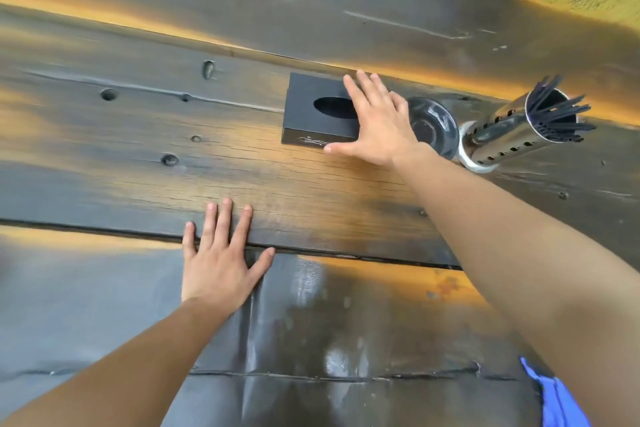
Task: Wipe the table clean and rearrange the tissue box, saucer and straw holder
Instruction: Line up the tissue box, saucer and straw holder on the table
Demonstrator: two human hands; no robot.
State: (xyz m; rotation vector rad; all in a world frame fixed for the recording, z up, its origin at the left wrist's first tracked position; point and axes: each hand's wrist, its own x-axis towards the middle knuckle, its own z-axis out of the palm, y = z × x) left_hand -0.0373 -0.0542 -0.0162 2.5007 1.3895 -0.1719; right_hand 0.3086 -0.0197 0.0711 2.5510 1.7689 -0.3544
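Two hands are spread open: the left hand (221, 263) is laid flat on the table (138, 149), the right hand (377, 121) over the tissue box (311, 114). Just beyond its knuckles, the saucer (433, 128) and straw holder (512, 135) could be knocked if the box is slid carelessly.

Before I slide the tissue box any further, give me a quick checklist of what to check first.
1. Right hand flat on the tissue box: ok.
2. Left hand braced on the table, empty: ok.
3. Room to the box's left: ok.
4. Saucer close beside the box's right end, may get knocked: not ok.
5. Straw holder upright: ok, lean looks like lens distortion.
6. Surface dry: not ok, wet sheen near you.
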